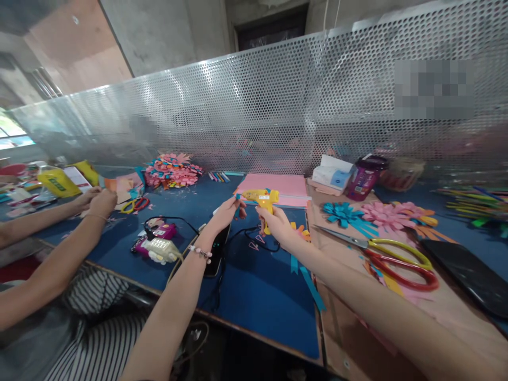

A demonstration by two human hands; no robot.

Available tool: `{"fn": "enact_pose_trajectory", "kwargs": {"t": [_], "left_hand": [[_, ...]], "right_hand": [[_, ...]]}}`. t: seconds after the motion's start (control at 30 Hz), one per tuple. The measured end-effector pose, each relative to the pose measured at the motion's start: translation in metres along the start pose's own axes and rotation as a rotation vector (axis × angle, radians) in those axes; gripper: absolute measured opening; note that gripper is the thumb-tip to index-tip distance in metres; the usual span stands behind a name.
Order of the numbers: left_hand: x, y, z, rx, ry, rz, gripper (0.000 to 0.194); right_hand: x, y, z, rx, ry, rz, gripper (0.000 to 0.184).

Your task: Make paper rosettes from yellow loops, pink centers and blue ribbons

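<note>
My right hand (273, 222) is closed around the handle of a yellow hot glue gun (262, 198), its nozzle turned to the left. Just off that nozzle, the fingers of my left hand (225, 214) pinch a small strip of blue paper (238, 198); whether nozzle and paper touch I cannot tell. A glue stick pokes out behind the gun. Beneath my left wrist lies a dark phone (216, 254). Pink paper sheets (273, 182) are stacked behind both hands, and blue paper strips (311, 288) lie in front of my right forearm.
Large scissors (400, 259), paper flowers (387, 216), a black phone (468, 275) and a purple cup (365, 177) are on the right. A power strip (159, 241) with cords sits left. A co-worker's hands (97, 202) work farther left, near small scissors (135, 205). Perforated metal screen (238, 111) borders the back.
</note>
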State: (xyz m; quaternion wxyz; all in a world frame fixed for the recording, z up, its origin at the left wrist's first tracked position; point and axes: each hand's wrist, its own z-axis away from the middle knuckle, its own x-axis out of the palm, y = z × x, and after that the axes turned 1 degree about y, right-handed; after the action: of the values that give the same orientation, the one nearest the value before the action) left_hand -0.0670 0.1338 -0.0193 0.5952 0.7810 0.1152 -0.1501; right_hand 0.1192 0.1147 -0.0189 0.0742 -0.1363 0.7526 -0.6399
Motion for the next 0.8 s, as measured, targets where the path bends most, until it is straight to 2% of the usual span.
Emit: {"fn": "enact_pose_trajectory", "kwargs": {"t": [0.4, 0.8], "left_hand": [[-0.0007, 0.0002, 0.0016, 0.038, 0.081, -0.145, 0.032], [-0.0017, -0.0059, -0.002, 0.085, 0.126, -0.194, 0.031]], "right_hand": [[-0.0013, 0.0043, 0.0, -0.023, 0.009, 0.032, 0.03], [0.0005, 0.0025, 0.0007, -0.032, 0.018, 0.032, 0.028]]}}
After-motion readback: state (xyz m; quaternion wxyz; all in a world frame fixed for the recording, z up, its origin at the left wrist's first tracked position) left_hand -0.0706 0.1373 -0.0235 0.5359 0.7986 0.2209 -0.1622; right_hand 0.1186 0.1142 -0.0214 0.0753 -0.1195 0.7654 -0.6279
